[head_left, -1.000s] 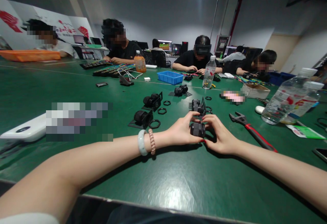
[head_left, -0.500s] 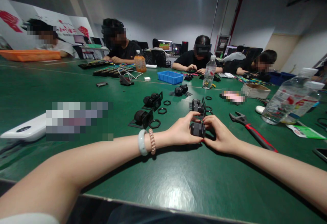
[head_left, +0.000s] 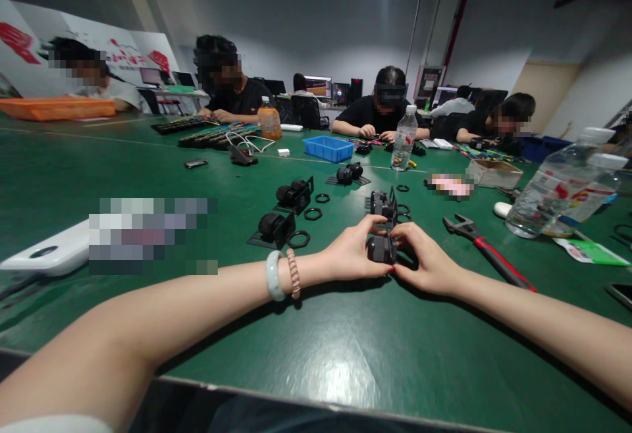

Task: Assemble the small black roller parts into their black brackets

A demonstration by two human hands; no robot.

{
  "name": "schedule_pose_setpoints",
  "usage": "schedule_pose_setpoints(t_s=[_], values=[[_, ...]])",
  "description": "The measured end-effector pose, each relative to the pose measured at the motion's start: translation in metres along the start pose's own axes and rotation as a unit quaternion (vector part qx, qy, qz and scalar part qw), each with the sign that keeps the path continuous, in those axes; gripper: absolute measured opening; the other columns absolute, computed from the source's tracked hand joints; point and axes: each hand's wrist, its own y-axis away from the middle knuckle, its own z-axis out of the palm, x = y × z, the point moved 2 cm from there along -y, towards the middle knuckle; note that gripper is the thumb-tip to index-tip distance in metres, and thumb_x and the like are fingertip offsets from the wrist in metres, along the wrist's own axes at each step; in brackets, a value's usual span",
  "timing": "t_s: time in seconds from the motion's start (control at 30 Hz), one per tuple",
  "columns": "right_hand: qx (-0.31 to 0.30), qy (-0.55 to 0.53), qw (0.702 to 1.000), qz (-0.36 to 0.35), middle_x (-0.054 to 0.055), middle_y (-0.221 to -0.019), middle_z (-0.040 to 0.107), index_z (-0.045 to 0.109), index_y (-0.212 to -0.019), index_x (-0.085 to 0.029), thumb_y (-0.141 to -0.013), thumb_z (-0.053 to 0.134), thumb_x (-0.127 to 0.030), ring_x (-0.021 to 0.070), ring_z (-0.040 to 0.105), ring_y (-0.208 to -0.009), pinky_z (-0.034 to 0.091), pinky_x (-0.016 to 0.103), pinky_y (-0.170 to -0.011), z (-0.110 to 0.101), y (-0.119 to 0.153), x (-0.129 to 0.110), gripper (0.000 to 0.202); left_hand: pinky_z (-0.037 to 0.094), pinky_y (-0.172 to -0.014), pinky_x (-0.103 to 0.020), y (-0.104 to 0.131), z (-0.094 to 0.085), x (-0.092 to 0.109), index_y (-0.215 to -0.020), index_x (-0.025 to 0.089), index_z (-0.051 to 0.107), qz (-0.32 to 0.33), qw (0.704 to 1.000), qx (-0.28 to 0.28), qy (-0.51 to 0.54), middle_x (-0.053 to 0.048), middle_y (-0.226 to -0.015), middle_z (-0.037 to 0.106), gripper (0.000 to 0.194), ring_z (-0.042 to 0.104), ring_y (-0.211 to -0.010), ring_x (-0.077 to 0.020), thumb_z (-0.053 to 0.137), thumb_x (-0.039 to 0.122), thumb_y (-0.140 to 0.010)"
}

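Both hands hold one black part (head_left: pixel 379 249) low over the green table (head_left: pixel 306 328). My left hand (head_left: pixel 353 249) grips it from the left, thumb below and fingers above. From the right, my right hand (head_left: pixel 427 262) pinches the same part at its flat plate side. Just behind it stands another black part (head_left: pixel 381 203), partly covered by my fingers. To the left lie a black assembly with a bracket (head_left: pixel 271 227), a second one (head_left: pixel 293 194) and a black hex ring (head_left: pixel 299 239). A further assembly (head_left: pixel 349 174) sits farther back.
An adjustable wrench (head_left: pixel 494 255) with red and black handle lies right of my hands. Clear bottles (head_left: pixel 553 183) stand at the right. A white device (head_left: pixel 49 245) is at left, a blue tray (head_left: pixel 328 149) farther back. Several people sit across the table.
The view has shifted very slightly. Both hands keep their grip on the black part, with hardly any visible movement.
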Motion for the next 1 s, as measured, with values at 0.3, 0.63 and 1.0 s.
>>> schedule_pose_setpoints(t_s=[0.3,0.63,1.0], values=[[-0.004,0.010,1.000,-0.001,0.009,-0.099,0.048,0.040,-0.105,-0.020,-0.067,0.057,-0.015,0.0221,0.049,-0.090,0.047,0.038,-0.076,-0.0011,-0.0009,-0.0009,0.043,0.046,-0.079,-0.035,0.0001,-0.0007,-0.0008,-0.117,0.018,0.036,0.007,1.000,0.007,-0.004,-0.009,-0.106,0.058,0.070,0.059,-0.092,-0.0227,0.070,0.029,-0.057],[-0.015,0.011,1.000,0.007,0.009,-0.099,0.047,0.041,-0.104,-0.019,-0.069,0.057,-0.018,0.0220,0.048,-0.092,0.046,0.038,-0.077,-0.0012,0.0001,0.0016,0.038,0.046,-0.079,-0.035,0.0000,-0.0004,-0.0008,-0.118,0.017,0.035,0.006,1.000,0.002,-0.010,-0.010,-0.107,0.057,0.070,0.059,-0.092,-0.0225,0.069,0.030,-0.057],[-0.013,0.019,1.000,-0.001,0.009,-0.099,0.049,0.042,-0.103,-0.019,-0.072,0.056,-0.020,0.0228,0.049,-0.092,0.044,0.040,-0.080,-0.0020,-0.0001,0.0024,0.034,0.046,-0.079,-0.036,0.0005,-0.0011,0.0000,-0.118,0.018,0.035,-0.004,1.000,-0.003,-0.018,-0.010,-0.107,0.057,0.070,0.059,-0.091,-0.0226,0.068,0.031,-0.058]])
